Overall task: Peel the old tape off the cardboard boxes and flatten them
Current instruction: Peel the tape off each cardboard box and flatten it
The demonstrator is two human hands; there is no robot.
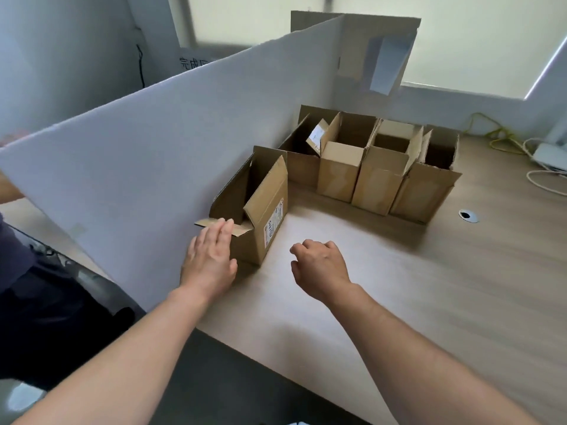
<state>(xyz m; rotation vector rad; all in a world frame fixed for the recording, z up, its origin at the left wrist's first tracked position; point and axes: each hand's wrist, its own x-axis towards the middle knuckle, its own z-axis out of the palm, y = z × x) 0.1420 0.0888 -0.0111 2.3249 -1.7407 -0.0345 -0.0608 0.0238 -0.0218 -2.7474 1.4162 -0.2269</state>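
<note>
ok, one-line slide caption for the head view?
Left hand rests flat on the nearest open box beside a white divider; right hand hovers loosely curled.

at 11 o'clock the white partition [153, 148] hides most of a written sign [194, 63]; the label [273, 226] on the nearest box [247, 247] is too blurred to read.
</note>
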